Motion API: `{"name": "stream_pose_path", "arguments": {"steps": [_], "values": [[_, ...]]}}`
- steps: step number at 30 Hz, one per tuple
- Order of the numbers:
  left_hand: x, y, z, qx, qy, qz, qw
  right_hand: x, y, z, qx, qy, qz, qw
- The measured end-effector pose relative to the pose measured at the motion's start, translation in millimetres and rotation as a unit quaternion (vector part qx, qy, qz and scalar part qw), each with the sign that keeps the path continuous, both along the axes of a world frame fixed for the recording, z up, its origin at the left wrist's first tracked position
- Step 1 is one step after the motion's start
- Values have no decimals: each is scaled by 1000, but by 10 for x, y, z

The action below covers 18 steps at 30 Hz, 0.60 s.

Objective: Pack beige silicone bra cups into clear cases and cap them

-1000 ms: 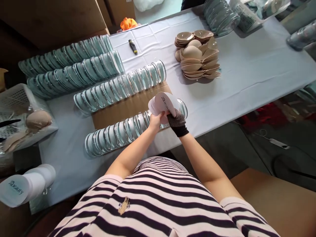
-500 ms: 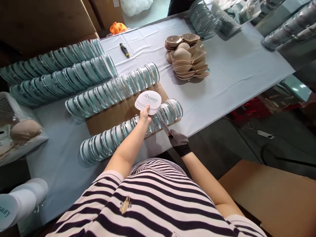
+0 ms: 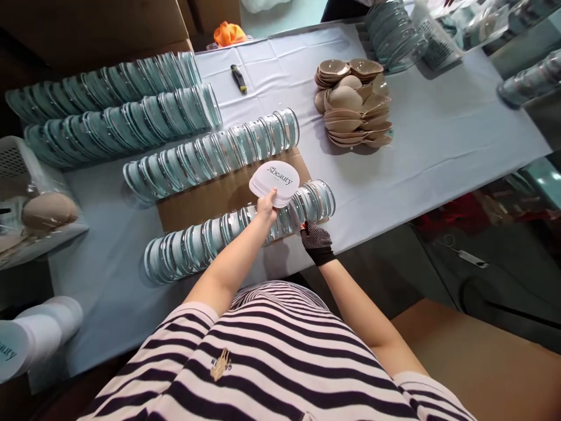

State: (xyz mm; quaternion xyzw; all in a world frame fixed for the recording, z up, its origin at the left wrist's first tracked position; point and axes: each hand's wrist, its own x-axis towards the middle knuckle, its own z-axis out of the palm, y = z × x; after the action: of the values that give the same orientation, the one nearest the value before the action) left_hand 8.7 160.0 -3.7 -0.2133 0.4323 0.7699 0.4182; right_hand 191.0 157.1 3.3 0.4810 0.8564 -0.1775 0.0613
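Left hand (image 3: 266,206), arm stretched fwd at frame centre, pinches a stack of white rounded paper cards w/ printed logo (image 3: 274,182) by its lower edge, face up. Right hand (image 3: 314,238) in a dark dotted glove, fingers curled, touches the nearest row of clear round plastic cases (image 3: 236,231) on the pale-blue-clothed worktop (image 3: 438,134); can't tell if it grips.
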Motion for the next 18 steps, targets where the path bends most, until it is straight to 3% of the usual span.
{"name": "stream_pose_path", "arguments": {"steps": [7,14,16,18], "values": [[24,-31,8,10,1,3,1000,-211,45,-231,-101,-12,-6,995],[34,-3,25,-2,13,10,1000,-153,93,-161,-235,96,3,967],[44,1,43,-7,26,9,1000,-161,193,-67,-215,110,-20,970],[80,-31,88,-7,44,2,999,-198,351,55,-135,126,-63,981]]}}
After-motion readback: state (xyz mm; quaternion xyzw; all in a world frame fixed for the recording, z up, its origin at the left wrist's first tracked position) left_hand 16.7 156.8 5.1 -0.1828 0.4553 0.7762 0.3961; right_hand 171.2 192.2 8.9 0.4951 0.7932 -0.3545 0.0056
